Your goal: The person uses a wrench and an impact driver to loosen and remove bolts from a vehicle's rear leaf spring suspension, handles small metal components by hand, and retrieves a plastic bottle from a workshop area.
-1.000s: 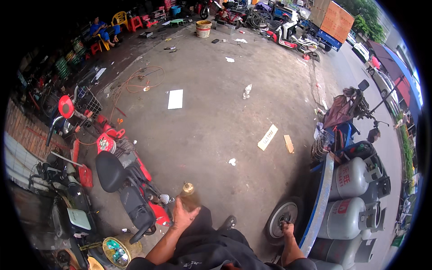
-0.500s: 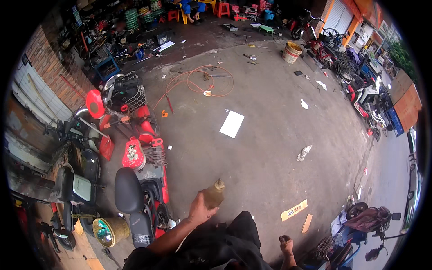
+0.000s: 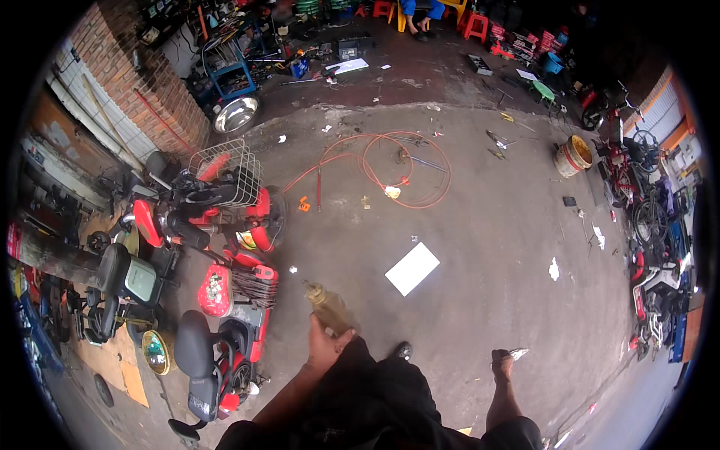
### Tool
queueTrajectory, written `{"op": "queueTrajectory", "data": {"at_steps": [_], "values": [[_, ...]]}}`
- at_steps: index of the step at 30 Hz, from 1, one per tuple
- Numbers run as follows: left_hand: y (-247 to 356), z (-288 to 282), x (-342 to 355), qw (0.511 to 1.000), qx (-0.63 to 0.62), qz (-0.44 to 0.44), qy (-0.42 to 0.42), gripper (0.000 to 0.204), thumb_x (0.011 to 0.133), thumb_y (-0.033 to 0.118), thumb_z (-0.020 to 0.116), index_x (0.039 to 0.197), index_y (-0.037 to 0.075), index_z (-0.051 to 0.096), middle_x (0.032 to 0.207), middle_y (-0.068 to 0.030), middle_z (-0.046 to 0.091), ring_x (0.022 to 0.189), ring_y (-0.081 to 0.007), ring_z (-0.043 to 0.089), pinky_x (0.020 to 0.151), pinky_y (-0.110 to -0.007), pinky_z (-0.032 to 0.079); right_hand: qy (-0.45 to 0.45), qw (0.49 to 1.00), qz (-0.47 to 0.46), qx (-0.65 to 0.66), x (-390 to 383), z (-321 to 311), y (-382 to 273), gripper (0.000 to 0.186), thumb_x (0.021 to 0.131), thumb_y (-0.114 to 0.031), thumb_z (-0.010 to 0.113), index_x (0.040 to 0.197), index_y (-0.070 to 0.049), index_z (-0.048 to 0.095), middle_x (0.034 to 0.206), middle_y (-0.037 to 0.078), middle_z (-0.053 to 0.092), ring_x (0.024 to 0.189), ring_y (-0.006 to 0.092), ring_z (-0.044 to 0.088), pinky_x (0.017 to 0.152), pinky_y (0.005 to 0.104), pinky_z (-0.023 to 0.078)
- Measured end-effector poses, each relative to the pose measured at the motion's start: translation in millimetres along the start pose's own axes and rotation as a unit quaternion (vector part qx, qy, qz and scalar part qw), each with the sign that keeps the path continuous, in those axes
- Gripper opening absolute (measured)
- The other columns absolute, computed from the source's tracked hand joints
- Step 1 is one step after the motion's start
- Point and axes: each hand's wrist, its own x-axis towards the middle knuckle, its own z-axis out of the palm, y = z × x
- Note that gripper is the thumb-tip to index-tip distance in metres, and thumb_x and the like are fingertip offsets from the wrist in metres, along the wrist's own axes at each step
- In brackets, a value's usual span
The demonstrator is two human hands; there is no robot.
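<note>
My left hand (image 3: pixel 328 343) is wrapped around a yellowish, see-through squeeze bottle (image 3: pixel 330 309) with a narrow top. The bottle tilts up and left, in front of my dark clothing, right of a parked red scooter (image 3: pixel 259 337). Low on the right hangs my right hand (image 3: pixel 501 361), its fingers curled in, with nothing seen in them. Just beyond that hand a crumpled silvery wrapper (image 3: pixel 519 352) shows, apparently on the ground. One of my dark shoes (image 3: pixel 403 351) shows ahead of my clothing.
A white sheet (image 3: pixel 412 268) lies on the concrete ahead. Farther off are a looped orange hose (image 3: pixel 448 169) and a bucket (image 3: pixel 573 156). Scooters and a basin (image 3: pixel 236 115) line the left; bicycles (image 3: pixel 649 217) stand right. A seated person (image 3: pixel 421 11) is at the back.
My view has shifted forward and turned left, bringing the sheet and hose closer. The bottle in my left hand now tips leftward. My right arm extends farther into view.
</note>
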Motion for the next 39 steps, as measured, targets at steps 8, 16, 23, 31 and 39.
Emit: {"op": "queueTrajectory", "data": {"at_steps": [8,16,23,31,39], "values": [[9.8,0.3,199.4,0.995,0.023,0.027,0.088,0.072,0.073,0.002,0.074,0.130,0.004,0.030,0.120,-0.0114,0.045,0.112,-0.0217,0.050,0.095,-0.038,0.046,-0.004,0.957,-0.233,0.175,276.7,-63.6,-435.2,0.035,0.095,-0.030,0.057,0.108,0.002,0.061,0.095,0.014,0.067,0.090,0.0237,0.061,0.081,0.0341,0.048],[88.7,-38.3,441.7,0.976,0.013,0.099,0.195,0.080,0.071,0.009,0.081,0.131,0.001,0.030,0.123,-0.0143,0.045,0.114,-0.0243,0.049,0.099,-0.039,0.040,-0.280,0.889,-0.280,-0.228,299.3,143.1,-346.5,0.028,0.089,-0.030,0.052,0.084,-0.009,0.070,0.091,0.015,0.068,0.092,0.0316,0.064,0.082,0.0401,0.051],[75.6,-107.3,636.1,0.936,0.028,0.107,0.334,0.081,0.075,0.015,0.081,0.134,0.003,0.028,0.124,-0.0131,0.048,0.114,-0.0244,0.049,0.100,-0.037,0.039,-0.356,0.906,0.220,-0.062,372.7,157.1,-463.7,0.020,0.084,-0.029,0.056,0.071,-0.014,0.061,0.069,0.008,0.059,0.069,0.0253,0.061,0.061,0.0392,0.046],[158.6,-196.1,818.5,0.859,0.088,0.076,0.499,0.081,0.072,0.020,0.080,0.131,0.002,0.027,0.119,-0.0141,0.044,0.113,-0.0243,0.046,0.100,-0.041,0.038,-0.270,0.947,0.114,0.131,695.2,264.7,-864.3,0.017,0.083,-0.011,0.056,0.065,-0.011,0.055,0.056,-0.001,0.052,0.038,0.0100,0.043,0.034,0.0258,0.030],[253.7,-363.1,992.8,0.783,0.027,0.229,0.578,0.081,0.076,0.029,0.081,0.133,-0.001,0.032,0.128,-0.0152,0.045,0.120,-0.0260,0.045,0.105,-0.040,0.035,-0.215,0.850,-0.371,0.307,809.0,257.2,-1288.1,0.028,0.091,-0.033,0.059,0.107,-0.010,0.061,0.083,-0.001,0.061,0.066,0.0083,0.053,0.053,0.0228,0.039]]}}
